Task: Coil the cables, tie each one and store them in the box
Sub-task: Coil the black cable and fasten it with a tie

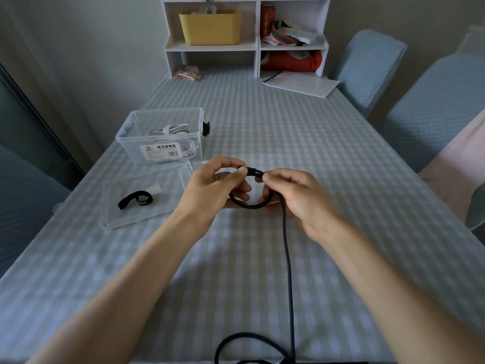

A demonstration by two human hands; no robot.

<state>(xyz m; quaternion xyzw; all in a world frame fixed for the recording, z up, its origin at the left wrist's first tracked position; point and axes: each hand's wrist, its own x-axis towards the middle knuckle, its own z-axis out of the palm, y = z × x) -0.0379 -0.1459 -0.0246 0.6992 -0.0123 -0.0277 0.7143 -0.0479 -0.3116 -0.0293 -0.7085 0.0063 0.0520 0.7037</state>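
Most of the black cable (288, 271) is loose on the counter (341, 179) near the front edge, running up to the hands. So this is the coiling step, barely started: one small loop. Left hand (210, 187) pinches the plug end at the top of the loop, right hand (294, 195) grips the cable beside it, though its fingers are partly hidden. Next move: feed slack round. Black tie (135, 200) waits on the lid (126, 219); the box (161, 137) behind holds white cables (170, 130).
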